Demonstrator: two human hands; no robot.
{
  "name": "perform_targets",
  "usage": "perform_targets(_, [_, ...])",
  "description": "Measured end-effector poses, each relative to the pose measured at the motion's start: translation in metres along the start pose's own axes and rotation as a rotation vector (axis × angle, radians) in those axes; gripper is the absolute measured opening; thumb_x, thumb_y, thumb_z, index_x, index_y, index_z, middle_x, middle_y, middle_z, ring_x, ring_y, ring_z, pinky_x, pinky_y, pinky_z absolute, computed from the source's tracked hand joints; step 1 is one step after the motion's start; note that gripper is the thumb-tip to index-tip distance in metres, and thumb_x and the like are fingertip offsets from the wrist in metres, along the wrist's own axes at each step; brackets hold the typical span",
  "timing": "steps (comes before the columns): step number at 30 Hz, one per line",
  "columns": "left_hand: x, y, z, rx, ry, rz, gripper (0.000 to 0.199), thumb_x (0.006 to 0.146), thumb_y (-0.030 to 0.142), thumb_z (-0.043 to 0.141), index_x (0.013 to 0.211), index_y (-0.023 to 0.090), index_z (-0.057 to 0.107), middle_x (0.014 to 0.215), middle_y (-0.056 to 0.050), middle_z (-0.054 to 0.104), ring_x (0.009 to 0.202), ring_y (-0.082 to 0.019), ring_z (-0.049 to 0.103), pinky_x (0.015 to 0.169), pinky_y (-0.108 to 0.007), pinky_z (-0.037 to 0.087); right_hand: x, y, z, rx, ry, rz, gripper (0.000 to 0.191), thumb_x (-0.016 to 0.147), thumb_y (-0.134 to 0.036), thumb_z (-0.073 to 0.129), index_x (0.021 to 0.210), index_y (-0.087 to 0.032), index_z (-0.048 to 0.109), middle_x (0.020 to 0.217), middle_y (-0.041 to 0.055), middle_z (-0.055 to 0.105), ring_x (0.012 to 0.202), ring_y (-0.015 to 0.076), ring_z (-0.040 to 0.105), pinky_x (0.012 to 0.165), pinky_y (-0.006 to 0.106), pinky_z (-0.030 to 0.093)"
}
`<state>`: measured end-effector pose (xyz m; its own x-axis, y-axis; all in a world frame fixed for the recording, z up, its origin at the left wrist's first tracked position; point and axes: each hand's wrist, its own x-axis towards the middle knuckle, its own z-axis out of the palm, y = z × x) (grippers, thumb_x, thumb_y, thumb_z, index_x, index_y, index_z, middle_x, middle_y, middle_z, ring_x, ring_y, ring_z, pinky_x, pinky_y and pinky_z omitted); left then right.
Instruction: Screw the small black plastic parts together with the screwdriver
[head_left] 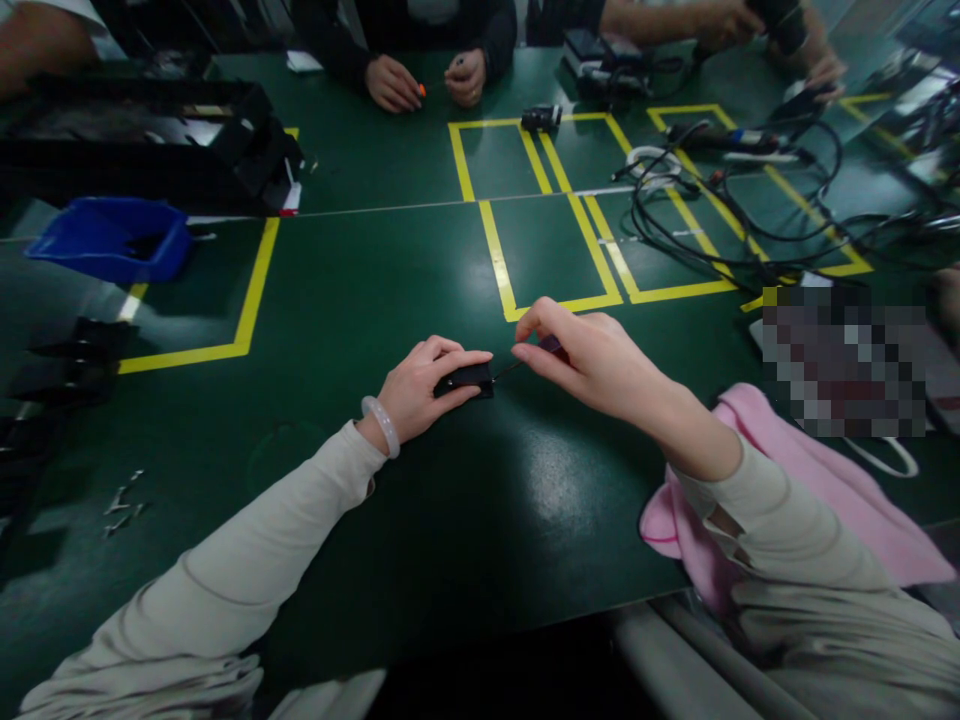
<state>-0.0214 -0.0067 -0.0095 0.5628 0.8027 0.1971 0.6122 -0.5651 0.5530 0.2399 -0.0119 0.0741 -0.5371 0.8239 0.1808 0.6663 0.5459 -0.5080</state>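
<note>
Blue bin [105, 250]: sitting by the black trays [142, 165]
Pink cloth [802, 480]: kinda bunching up
Black cables [739, 262]: looping over yellow tape [679, 292], lol

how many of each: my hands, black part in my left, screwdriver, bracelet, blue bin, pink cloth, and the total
hands: 2 (left hand, right hand)
black part: 1
screwdriver: 1
bracelet: 1
blue bin: 1
pink cloth: 1
total: 7

1 head-worn view, facing forward-down
</note>
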Motion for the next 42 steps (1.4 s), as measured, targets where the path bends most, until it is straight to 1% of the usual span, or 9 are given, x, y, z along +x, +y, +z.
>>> perform_targets(3, [0.0001, -0.0002, 0.0002, 0.001, -0.003, 0.001, 0.041, 0.1, 0.041, 0.06, 0.138, 0.028, 0.065, 0.118, -0.009, 0.06, 0.108, -0.025, 0.059, 0.098, -0.043, 0.05, 0.0001, 0.0004, 0.0008, -0.004, -0.002, 0.009, 0.016, 0.101, -0.031, 0.049, 0.108, -0.019, 0.057, 0.079, 0.0026, 0.066, 0.069, 0.0181, 0.062, 0.065, 0.026, 0.036])
perform_targets(8, [0.0001, -0.0008, 0.0011, -0.003, -0.005, 0.003, 0.042, 0.099, 0.042, 0.06, 0.138, 0.028, 0.065, 0.118, -0.008, 0.06, 0.108, -0.025, 0.059, 0.098, -0.043, 0.05, -0.0008, 0.0009, 0.0016, 0.052, 0.013, -0.031, 0.019, 0.1, -0.027, 0.049, 0.116, -0.018, 0.055, 0.091, 0.0054, 0.07, 0.078, 0.0188, 0.065, 0.068, 0.027, 0.039])
perform_targets(14, [-0.0002, -0.001, 0.0013, -0.002, 0.001, 0.009, 0.041, 0.1, 0.042, 0.06, 0.138, 0.027, 0.065, 0.118, -0.009, 0.06, 0.108, -0.025, 0.059, 0.098, -0.042, 0.049, 0.0002, 0.0003, -0.0004, 0.012, -0.014, 0.007, 0.016, 0.101, -0.033, 0.05, 0.103, -0.019, 0.057, 0.075, 0.0009, 0.064, 0.065, 0.0162, 0.059, 0.063, 0.026, 0.034])
perform_targets(20, [-0.0002, -0.0003, 0.0007, 0.002, -0.001, 0.003, 0.041, 0.1, 0.042, 0.059, 0.139, 0.028, 0.065, 0.118, -0.008, 0.06, 0.109, -0.024, 0.058, 0.098, -0.042, 0.05, -0.0004, -0.0005, -0.0012, 0.061, -0.004, -0.027, 0.018, 0.1, -0.026, 0.048, 0.115, -0.018, 0.055, 0.087, 0.0048, 0.07, 0.077, 0.0184, 0.065, 0.067, 0.026, 0.037])
perform_targets(25, [0.0001, 0.0004, 0.0002, 0.003, -0.004, -0.004, 0.041, 0.1, 0.041, 0.06, 0.139, 0.03, 0.064, 0.118, -0.008, 0.06, 0.109, -0.024, 0.059, 0.099, -0.042, 0.05, 0.0001, -0.0018, -0.0033, -0.005, -0.039, 0.001, 0.015, 0.102, -0.032, 0.049, 0.101, -0.02, 0.058, 0.073, 0.0012, 0.065, 0.064, 0.0157, 0.057, 0.062, 0.026, 0.032])
perform_targets(31, [0.0004, 0.0007, -0.0005, 0.002, -0.004, 0.003, 0.042, 0.1, 0.043, 0.059, 0.139, 0.028, 0.065, 0.118, -0.008, 0.06, 0.109, -0.025, 0.059, 0.099, -0.042, 0.05, -0.0013, -0.005, -0.0055, 0.005, -0.049, -0.053, 0.019, 0.099, -0.024, 0.048, 0.115, -0.018, 0.057, 0.079, 0.0022, 0.067, 0.065, 0.0154, 0.057, 0.063, 0.025, 0.033])
perform_targets(35, [0.0003, 0.0002, 0.0, 0.009, 0.0, 0.0, 0.042, 0.1, 0.044, 0.059, 0.138, 0.029, 0.065, 0.118, -0.008, 0.06, 0.108, -0.025, 0.059, 0.097, -0.042, 0.05, -0.001, -0.0057, -0.0053, -0.046, -0.067, -0.031, 0.02, 0.102, -0.033, 0.048, 0.107, -0.018, 0.06, 0.072, 0.0013, 0.063, 0.062, 0.0162, 0.056, 0.062, 0.026, 0.031])
perform_targets(37, [0.0003, 0.0002, 0.0001, 0.012, -0.006, -0.009, 0.042, 0.1, 0.044, 0.059, 0.139, 0.03, 0.065, 0.118, -0.008, 0.06, 0.108, -0.025, 0.059, 0.098, -0.043, 0.05, -0.0008, -0.0054, -0.0048, -0.056, -0.073, -0.028, 0.021, 0.103, -0.034, 0.046, 0.105, -0.018, 0.061, 0.069, 0.0007, 0.062, 0.061, 0.016, 0.055, 0.061, 0.026, 0.03])
perform_targets(42, [0.0005, 0.0012, -0.0006, -0.001, -0.014, -0.018, 0.042, 0.1, 0.044, 0.059, 0.139, 0.03, 0.065, 0.119, -0.008, 0.06, 0.11, -0.025, 0.059, 0.1, -0.043, 0.05, -0.0013, -0.0052, -0.0035, -0.017, -0.027, -0.053, 0.023, 0.099, -0.025, 0.047, 0.119, -0.018, 0.057, 0.082, 0.0034, 0.069, 0.066, 0.0159, 0.059, 0.063, 0.026, 0.033])
